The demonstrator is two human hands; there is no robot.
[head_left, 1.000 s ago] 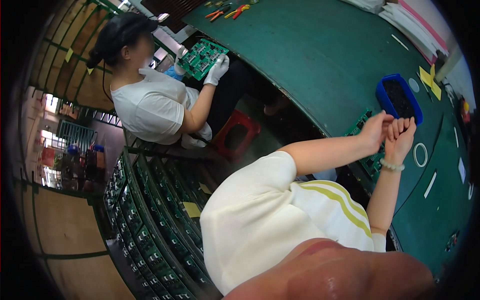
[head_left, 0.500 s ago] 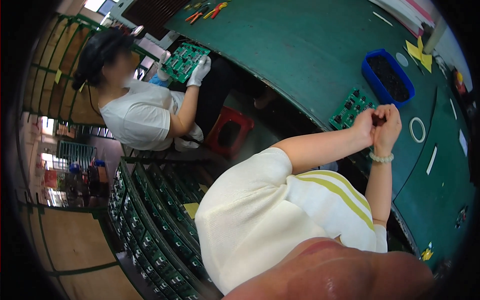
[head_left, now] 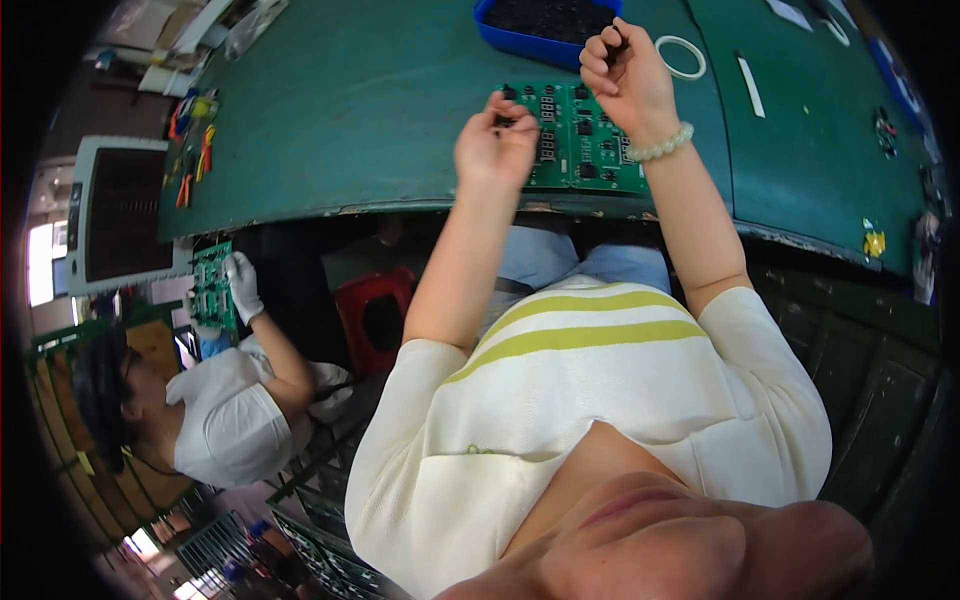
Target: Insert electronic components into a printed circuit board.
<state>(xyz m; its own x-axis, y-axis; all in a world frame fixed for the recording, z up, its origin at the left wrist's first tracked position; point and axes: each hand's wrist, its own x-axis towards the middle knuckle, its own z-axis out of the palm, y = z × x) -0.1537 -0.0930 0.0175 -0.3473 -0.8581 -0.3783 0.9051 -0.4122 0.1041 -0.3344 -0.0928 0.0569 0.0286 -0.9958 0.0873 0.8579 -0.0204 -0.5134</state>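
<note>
A green circuit board [head_left: 572,180] with black parts and digit displays lies on the bench in front of me. My left hand [head_left: 495,148] is over the board's left end, fingers bent together by a small dark part. Motion smears its fingertips, so what they hold cannot be made out. My right hand [head_left: 632,88], with a bead bracelet [head_left: 660,146] at the wrist, is raised above the board's right side. Its fingers curl inward around small black parts, partly hidden. Just beyond the board is a blue bin [head_left: 497,38] with many small black pieces.
A white ring, like a tape roll [head_left: 681,58], and a white strip [head_left: 750,86] lie right of my right hand. Pliers [head_left: 206,150] are at the bench's far left. A gloved co-worker [head_left: 230,400] at left holds another board [head_left: 212,285], near a red stool [head_left: 372,315].
My view has swung round to face the bench squarely. My hands, together before, have parted: the left is over the board's left end, the right near the bin.
</note>
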